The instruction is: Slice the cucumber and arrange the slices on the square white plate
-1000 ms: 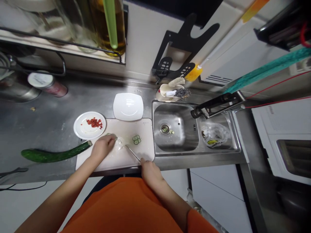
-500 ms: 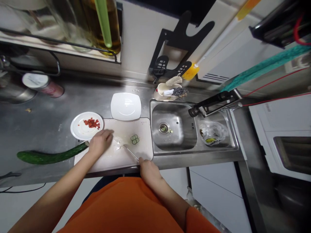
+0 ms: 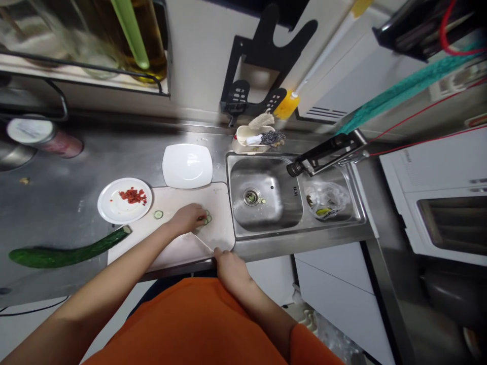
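Observation:
My left hand (image 3: 188, 218) reaches over the white cutting board (image 3: 171, 253), its fingers curled down on a small cluster of cucumber slices (image 3: 208, 218); the hand partly hides them. A single cucumber slice (image 3: 158, 214) lies apart on the board's left side. At the board's front edge, my right hand (image 3: 230, 266) is closed around the handle of a knife (image 3: 202, 242), whose blade points up and left, under my left hand. A long cucumber (image 3: 68, 255) with a cut end rests left of the board, that end over its edge.
A round white plate (image 3: 124, 215) with chopped red pieces stands at the board's left corner. Behind the board sits a square white plate (image 3: 187, 165). The steel sink (image 3: 266, 215) is on the right, with a tap (image 3: 323, 157) and a plastic bag (image 3: 329, 200).
My left hand has moved right across the board from beside the plate to the cucumber slices. A lone slice now shows on the left. My right hand still grips the knife.

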The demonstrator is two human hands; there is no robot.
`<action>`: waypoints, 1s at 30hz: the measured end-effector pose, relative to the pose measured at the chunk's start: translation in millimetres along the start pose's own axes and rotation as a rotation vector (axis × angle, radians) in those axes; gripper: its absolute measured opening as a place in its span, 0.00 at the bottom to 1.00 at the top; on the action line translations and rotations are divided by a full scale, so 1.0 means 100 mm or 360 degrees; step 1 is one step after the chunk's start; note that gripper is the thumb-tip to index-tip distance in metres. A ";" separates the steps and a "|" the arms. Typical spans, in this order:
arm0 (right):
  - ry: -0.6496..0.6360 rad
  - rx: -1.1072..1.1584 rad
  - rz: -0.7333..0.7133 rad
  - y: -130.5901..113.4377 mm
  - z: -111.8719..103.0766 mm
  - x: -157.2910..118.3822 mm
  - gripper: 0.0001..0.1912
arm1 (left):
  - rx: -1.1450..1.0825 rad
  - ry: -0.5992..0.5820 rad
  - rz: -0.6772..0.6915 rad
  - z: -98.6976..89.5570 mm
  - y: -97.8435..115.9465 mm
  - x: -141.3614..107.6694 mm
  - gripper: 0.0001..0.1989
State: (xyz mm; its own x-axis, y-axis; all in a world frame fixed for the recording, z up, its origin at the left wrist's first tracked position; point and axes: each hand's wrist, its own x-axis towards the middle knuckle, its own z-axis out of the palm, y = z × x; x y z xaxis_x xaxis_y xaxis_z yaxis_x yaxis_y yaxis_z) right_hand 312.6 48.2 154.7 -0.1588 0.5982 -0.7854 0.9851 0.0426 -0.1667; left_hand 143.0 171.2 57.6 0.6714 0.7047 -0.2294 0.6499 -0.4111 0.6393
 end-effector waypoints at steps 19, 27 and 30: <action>0.0009 0.0033 0.0014 0.01 -0.05 0.07 0.19 | -0.0408 0.0365 -0.0733 -0.23 -0.19 -0.66 0.13; 0.0045 -0.0013 0.0001 -0.10 -0.09 0.15 0.20 | -0.0020 0.0624 -0.0581 0.03 -0.20 -0.77 0.08; 0.0083 -0.0038 -0.0007 -0.17 -0.11 0.15 0.20 | -0.0002 0.0796 -0.0603 0.20 -0.19 -0.85 0.11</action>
State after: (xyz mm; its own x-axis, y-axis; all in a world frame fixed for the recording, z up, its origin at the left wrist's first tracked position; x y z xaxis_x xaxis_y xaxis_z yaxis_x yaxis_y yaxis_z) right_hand 293.9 65.5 152.1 -0.1601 0.6390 -0.7523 0.9858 0.0640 -0.1555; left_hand 80.7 107.1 50.5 0.1462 0.9868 -0.0691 0.8094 -0.0792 0.5818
